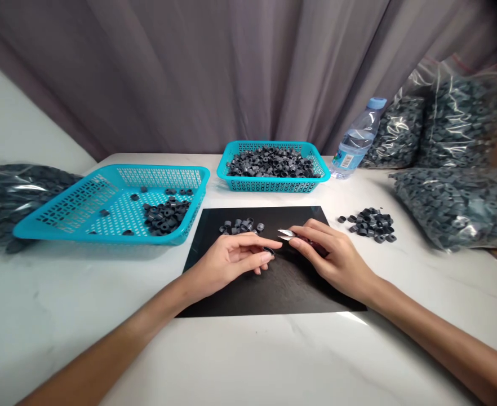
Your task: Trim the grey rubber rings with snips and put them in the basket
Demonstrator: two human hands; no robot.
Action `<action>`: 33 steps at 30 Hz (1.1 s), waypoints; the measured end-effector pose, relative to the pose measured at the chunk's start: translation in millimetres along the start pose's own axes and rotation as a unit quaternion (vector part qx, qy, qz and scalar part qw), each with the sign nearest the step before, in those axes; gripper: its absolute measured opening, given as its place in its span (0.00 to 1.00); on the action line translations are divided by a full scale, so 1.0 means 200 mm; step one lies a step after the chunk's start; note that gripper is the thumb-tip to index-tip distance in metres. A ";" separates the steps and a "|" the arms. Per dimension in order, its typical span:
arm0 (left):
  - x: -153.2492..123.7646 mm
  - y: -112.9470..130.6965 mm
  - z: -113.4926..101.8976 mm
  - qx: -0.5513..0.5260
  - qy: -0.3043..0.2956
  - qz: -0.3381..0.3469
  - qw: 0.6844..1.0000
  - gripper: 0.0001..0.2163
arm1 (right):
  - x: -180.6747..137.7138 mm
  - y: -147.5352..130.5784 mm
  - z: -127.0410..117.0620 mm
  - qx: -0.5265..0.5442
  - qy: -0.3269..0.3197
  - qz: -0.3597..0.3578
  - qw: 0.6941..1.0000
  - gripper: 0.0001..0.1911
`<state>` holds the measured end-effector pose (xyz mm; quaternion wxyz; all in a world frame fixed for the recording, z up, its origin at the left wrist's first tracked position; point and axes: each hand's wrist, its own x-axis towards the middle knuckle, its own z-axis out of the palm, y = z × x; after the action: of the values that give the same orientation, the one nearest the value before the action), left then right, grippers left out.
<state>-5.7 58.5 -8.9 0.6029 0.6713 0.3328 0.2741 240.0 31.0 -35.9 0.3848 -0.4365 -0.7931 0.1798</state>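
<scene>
My left hand (235, 256) pinches a small dark plastic ring (269, 250) between thumb and fingertips, over the black mat (269, 296). Facing it, my right hand (331, 248) is closed around a pair of small snips (286, 234). Their two silver blades point left, slightly apart, close to my left index fingertip; most of the handle is hidden in my palm. Just beyond my left hand, several loose dark grey rings (242, 226) lie on the mat's far part. Right of the mat sits another pile of rings (373, 224) on the white table.
A blue basket (202, 211) at left holds some rings; a second blue basket (274, 183) at the back is heaped with them. Beside that stands a water bottle (356, 141). Clear bags of grey pieces (464, 206) fill the right side, and another bag (16, 197) lies far left.
</scene>
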 end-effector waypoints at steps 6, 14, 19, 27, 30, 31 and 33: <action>0.00 -0.01 0.00 -0.045 0.011 -0.021 0.999 0.12 | 0.00 0.00 0.01 -0.007 0.007 -0.010 1.000 0.14; 0.00 -0.02 0.00 -0.047 0.010 -0.011 0.999 0.08 | 0.00 -0.01 0.00 0.012 0.007 -0.032 0.999 0.13; 0.00 0.00 0.00 -0.051 0.014 -0.013 0.999 0.07 | -0.01 -0.01 -0.01 0.046 -0.012 -0.072 0.996 0.15; 0.00 0.00 -0.01 -0.052 0.010 -0.012 0.999 0.07 | -0.01 -0.01 -0.01 0.034 -0.021 -0.090 0.995 0.17; -0.01 0.00 -0.01 -0.050 0.011 -0.018 0.999 0.09 | -0.01 -0.01 -0.01 0.027 -0.015 -0.095 0.995 0.17; -0.01 0.00 -0.01 -0.049 0.012 -0.021 0.998 0.10 | -0.02 -0.01 -0.01 0.021 -0.009 -0.099 0.995 0.17; -0.01 0.01 -0.01 -0.051 0.016 -0.021 0.998 0.10 | -0.02 -0.02 -0.01 -0.001 0.011 -0.111 0.994 0.17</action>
<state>-7.9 58.7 -7.3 0.6369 0.6278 0.3421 0.2884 239.8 25.3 -34.0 0.4105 -0.3479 -0.8326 0.1308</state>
